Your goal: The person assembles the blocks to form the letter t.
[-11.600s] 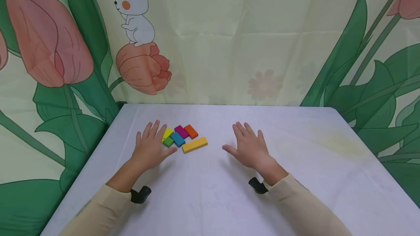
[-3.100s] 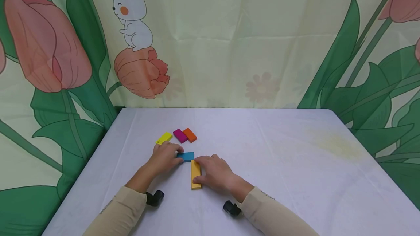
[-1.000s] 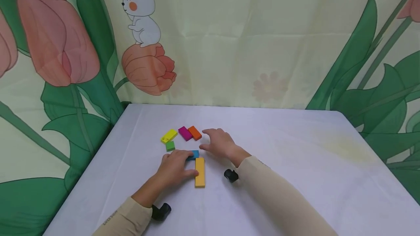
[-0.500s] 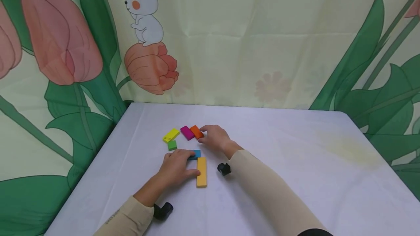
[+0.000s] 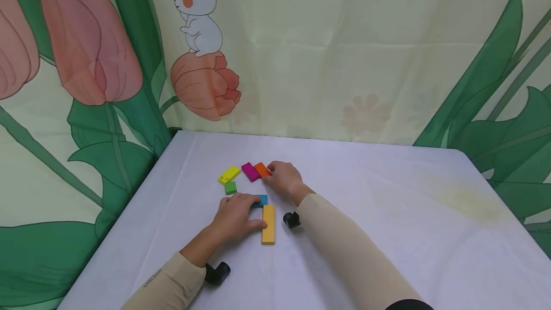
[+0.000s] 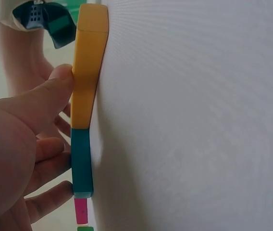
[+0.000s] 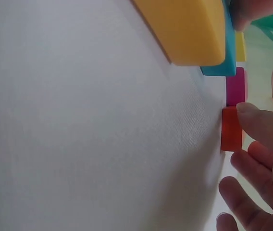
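Observation:
My left hand [image 5: 234,216] rests across two blocks. Its thumb touches the long amber block [image 5: 269,233], and its fingertips lie on the blue block [image 5: 264,200], partly covering it. In the left wrist view, the blue block [image 6: 81,163] meets the end of the amber block [image 6: 88,77]. Farther back on the table, my right hand [image 5: 285,179] has its thumb and index finger at the orange block [image 5: 261,170], pinching it. The right wrist view shows the thumb at one edge of the orange block [image 7: 231,129], against the magenta block [image 7: 236,85].
A magenta block [image 5: 249,171] lies left of the orange one. Further left, a yellow block [image 5: 229,174] with small marks touches or nearly touches a green block [image 5: 230,187]. White cloth covers the table [image 5: 366,233]; a printed curtain [image 5: 301,61] hangs behind.
My right hand has left the amber block, reached back and taken hold of the orange block. The left hand has shifted from the green and blue blocks' area onto the blue and amber blocks.

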`<state>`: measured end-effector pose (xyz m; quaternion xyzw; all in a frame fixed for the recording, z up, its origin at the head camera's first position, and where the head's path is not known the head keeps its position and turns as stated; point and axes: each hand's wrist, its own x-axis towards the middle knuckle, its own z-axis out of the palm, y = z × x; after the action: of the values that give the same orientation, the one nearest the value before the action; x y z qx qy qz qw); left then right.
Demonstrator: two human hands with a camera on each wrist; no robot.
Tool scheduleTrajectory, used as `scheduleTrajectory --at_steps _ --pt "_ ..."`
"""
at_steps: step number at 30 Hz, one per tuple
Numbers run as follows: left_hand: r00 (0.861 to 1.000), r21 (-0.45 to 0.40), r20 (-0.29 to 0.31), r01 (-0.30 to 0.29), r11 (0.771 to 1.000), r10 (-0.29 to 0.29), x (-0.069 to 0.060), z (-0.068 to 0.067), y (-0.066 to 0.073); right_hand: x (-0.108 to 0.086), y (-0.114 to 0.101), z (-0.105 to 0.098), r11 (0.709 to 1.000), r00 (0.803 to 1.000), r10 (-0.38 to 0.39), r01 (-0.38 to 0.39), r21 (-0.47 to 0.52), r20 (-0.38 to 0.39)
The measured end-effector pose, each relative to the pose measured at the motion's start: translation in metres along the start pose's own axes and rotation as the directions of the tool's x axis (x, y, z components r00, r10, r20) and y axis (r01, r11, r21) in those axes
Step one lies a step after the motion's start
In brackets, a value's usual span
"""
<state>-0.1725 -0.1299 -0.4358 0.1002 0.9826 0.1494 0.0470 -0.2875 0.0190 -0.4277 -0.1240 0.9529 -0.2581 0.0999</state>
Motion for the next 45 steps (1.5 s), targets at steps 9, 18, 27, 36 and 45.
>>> scheduleTrajectory --at_steps 9,18,27,36,45 --pt "1.0 -0.004 0.003 -0.003 1.0 0.003 0.0 0.0 0.002 -0.001 0.002 -0.003 1.0 1.0 0.023 -0.023 0.004 0.011" --pt "1.0 0.026 -0.004 0.007 1.0 -0.007 0.001 -0.001 0.003 -0.003 0.01 -0.009 1.0 1.0 0.02 -0.021 -0.014 -0.021" --pt "1.0 0.026 0.005 0.023 0.999 -0.023 0.002 0.001 0.003 -0.004 0.016 -0.007 1.0 0.999 0.021 -0.021 0.002 -0.047" --pt "1.0 0.024 0.005 0.016 1.0 -0.016 0.002 0.001 0.003 -0.011 0.028 -0.014 0.999 1.0 -0.008 0.007 -0.039 -0.022" --pt "1.0 0.031 0.002 0.017 0.999 -0.017 0.002 0.002 0.002 -0.021 0.037 -0.024 0.996 0.999 -0.033 0.036 -0.078 0.042"
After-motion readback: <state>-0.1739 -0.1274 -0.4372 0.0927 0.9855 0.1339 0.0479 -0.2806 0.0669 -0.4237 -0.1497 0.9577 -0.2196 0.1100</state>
